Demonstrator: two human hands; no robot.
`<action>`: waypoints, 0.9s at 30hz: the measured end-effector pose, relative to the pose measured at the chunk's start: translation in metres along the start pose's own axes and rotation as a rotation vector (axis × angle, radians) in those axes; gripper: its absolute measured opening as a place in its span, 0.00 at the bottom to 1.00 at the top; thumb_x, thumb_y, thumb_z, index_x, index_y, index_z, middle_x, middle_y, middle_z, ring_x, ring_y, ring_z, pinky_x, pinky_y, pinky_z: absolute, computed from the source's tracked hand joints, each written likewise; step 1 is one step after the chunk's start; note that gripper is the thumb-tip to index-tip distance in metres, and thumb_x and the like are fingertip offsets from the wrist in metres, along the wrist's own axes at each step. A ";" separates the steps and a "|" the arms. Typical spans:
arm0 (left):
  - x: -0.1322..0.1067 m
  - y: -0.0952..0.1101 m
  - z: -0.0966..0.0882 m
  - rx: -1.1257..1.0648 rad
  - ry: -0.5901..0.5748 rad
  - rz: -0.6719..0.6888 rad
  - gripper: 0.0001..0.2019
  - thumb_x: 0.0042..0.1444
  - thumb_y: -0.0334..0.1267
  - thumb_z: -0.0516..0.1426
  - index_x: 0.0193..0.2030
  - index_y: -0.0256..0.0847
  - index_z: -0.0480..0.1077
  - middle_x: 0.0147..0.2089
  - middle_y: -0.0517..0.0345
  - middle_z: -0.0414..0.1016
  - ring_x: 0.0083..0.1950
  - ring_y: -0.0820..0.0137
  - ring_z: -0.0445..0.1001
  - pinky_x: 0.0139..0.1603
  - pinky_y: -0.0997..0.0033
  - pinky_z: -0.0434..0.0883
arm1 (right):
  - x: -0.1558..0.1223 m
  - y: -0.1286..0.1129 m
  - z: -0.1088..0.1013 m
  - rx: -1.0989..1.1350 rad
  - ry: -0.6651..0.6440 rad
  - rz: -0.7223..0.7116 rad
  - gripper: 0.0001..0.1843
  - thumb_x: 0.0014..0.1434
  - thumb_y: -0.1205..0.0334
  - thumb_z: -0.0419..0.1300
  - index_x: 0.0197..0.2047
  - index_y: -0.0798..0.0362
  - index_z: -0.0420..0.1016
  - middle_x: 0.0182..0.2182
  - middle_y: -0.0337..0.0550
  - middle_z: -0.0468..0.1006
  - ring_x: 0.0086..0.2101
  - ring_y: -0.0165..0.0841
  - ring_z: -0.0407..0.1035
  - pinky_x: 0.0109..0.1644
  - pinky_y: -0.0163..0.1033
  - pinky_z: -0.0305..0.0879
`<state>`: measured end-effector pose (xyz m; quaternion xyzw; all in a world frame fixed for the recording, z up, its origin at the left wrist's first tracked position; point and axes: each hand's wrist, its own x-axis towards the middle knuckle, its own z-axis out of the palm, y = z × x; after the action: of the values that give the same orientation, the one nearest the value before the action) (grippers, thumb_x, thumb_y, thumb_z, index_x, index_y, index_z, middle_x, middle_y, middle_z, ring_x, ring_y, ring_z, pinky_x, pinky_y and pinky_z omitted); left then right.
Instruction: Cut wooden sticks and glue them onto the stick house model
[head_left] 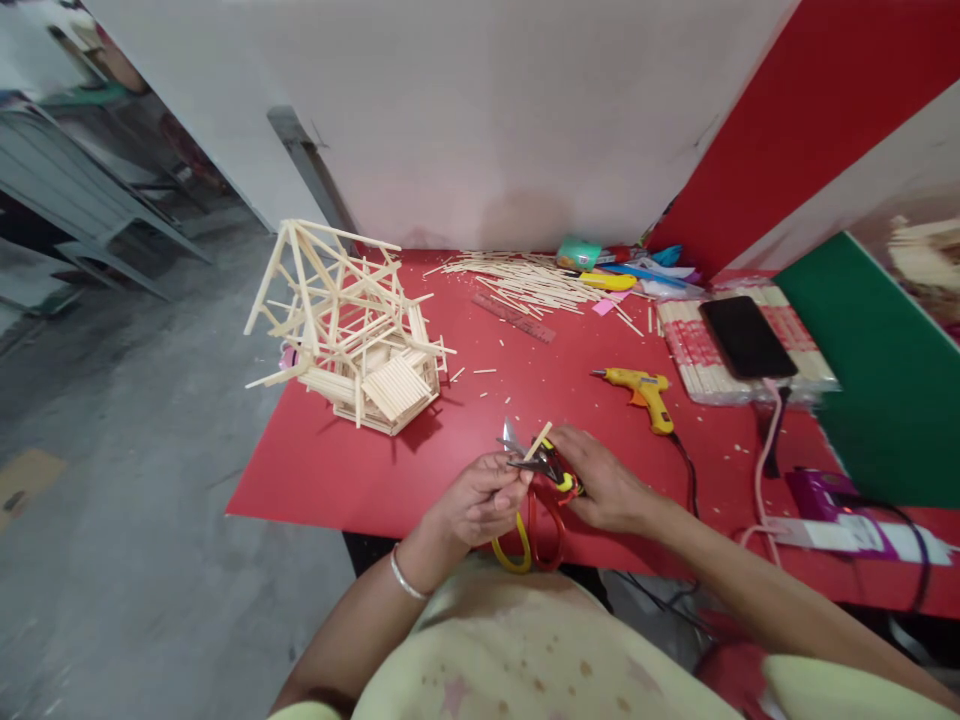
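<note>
While both hands worked at the near edge of the red table (315,470), the left hand (480,500) was curled around the scissors (531,505) close to the blades. The right hand (600,482) pinched a short stick (538,441) against them near the pivot. The yellow and red handle loops hung free toward the body, with no finger through them. The blade tips pointed away from the person. Fingers hid the joint, so it could not be told whether the blades were parted.

Probable faults from this position:
- Grip on the blade end: the left fingertips lay beside the cutting edges, and a slip could nick them.
- Loose handles: with the loops unheld, the scissors could pivot or drop off the table edge.
- Short stick: held only by a pinch, it could twist, split or flick away.

Surroundings:
- A stick house (349,330) stood at the far left of the table, well apart from the hands.
- A yellow glue gun (637,390) lay just beyond the right hand, its black cord trailing past the right wrist. A sideways move of that arm could snag it.
- A phone (746,335) rested on a pack of sticks (694,360), with a pink cable running down to a power strip (825,500).
- Loose sticks (525,280) and a ruler (514,317) lay farther back.
</note>
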<state>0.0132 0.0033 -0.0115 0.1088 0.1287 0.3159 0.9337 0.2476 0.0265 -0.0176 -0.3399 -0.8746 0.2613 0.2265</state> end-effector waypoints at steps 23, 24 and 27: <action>-0.002 -0.007 -0.012 0.121 0.099 0.120 0.11 0.54 0.38 0.64 0.36 0.31 0.72 0.18 0.65 0.69 0.07 0.86 0.46 0.06 0.84 0.48 | 0.012 -0.009 -0.006 -0.008 -0.102 0.017 0.33 0.50 0.67 0.57 0.61 0.51 0.59 0.52 0.54 0.71 0.51 0.45 0.66 0.56 0.53 0.63; -0.002 -0.007 -0.013 0.131 0.116 0.119 0.11 0.53 0.39 0.65 0.36 0.31 0.72 0.18 0.65 0.68 0.07 0.86 0.46 0.06 0.84 0.48 | 0.013 -0.010 -0.005 -0.005 -0.105 0.050 0.32 0.50 0.67 0.57 0.59 0.52 0.61 0.51 0.54 0.71 0.50 0.45 0.66 0.55 0.53 0.63; 0.000 -0.003 -0.012 0.220 0.207 0.145 0.13 0.52 0.41 0.65 0.36 0.32 0.72 0.18 0.66 0.67 0.08 0.85 0.46 0.07 0.82 0.45 | 0.011 -0.010 0.000 0.012 -0.114 0.141 0.30 0.51 0.67 0.58 0.59 0.52 0.62 0.50 0.53 0.71 0.50 0.45 0.66 0.55 0.53 0.63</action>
<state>0.0118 0.0024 -0.0234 0.1863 0.2498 0.3759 0.8727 0.2357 0.0275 -0.0089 -0.3839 -0.8583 0.3010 0.1593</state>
